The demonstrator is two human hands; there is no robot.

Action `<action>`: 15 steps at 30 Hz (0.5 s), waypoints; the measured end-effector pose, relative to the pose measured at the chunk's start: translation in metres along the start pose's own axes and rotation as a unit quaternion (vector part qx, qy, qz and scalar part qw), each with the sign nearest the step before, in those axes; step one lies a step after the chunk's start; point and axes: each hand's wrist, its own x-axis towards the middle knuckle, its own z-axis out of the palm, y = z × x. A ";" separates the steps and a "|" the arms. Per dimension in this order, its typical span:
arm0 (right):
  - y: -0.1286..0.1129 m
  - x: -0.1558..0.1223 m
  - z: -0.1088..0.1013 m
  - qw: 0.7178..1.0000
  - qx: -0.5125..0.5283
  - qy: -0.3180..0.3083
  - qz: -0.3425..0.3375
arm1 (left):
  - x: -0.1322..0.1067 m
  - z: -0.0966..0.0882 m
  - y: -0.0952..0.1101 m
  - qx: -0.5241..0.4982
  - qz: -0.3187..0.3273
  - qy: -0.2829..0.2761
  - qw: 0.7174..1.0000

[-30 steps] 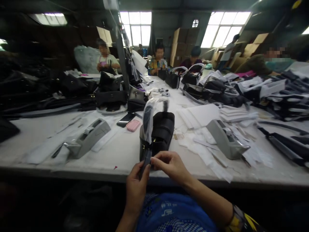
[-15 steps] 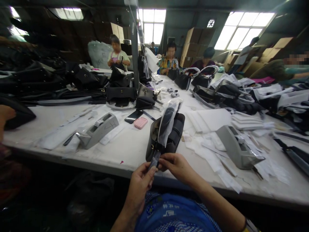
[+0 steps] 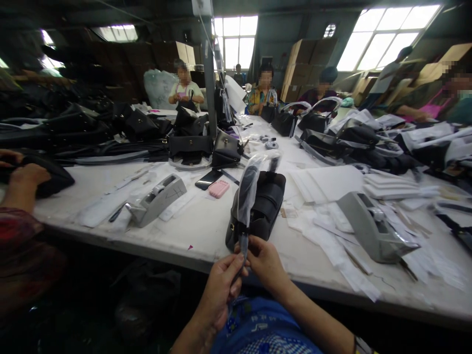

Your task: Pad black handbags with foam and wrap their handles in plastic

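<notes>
A black handbag (image 3: pixel 271 196) stands on the table right before me, and its handle (image 3: pixel 248 191) rises in a translucent white wrap. A strap end (image 3: pixel 243 242) comes down from the handle's base toward me, past the table's front edge. My left hand (image 3: pixel 223 280) is closed around the lower part of this strap, thumb on top. Just beside it, my right hand (image 3: pixel 266 263) pinches at the strap's right side with bent fingers. The fingertips partly cover the spot where both hands meet.
Grey tape dispensers stand left (image 3: pixel 158 199) and right (image 3: pixel 376 226) of the bag. A phone (image 3: pixel 208 180) and a pink case (image 3: pixel 219 189) lie behind. White sheets (image 3: pixel 328 182) and scraps are at right. A co-worker's hands (image 3: pixel 29 177) hold a black item at left.
The strap and wrapped handle have swung more upright, with both hands still at the strap. My view has turned slightly left, showing more of the co-worker's arm.
</notes>
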 end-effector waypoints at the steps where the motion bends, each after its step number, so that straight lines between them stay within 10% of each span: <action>1: 0.000 0.001 0.001 1.000 0.012 -0.002 0.009 | -0.001 0.001 0.000 0.001 0.000 0.000 1.000; 8: -0.009 0.010 -0.013 0.993 0.047 -0.104 0.008 | 0.003 -0.001 -0.001 -0.006 0.021 0.018 1.000; 12: -0.022 0.003 -0.023 0.933 0.241 -0.247 0.098 | 0.003 0.001 -0.002 0.002 0.035 0.029 0.999; 15: -0.027 -0.003 -0.013 0.898 0.334 -0.243 0.152 | 0.002 0.004 -0.006 0.027 0.074 0.044 0.996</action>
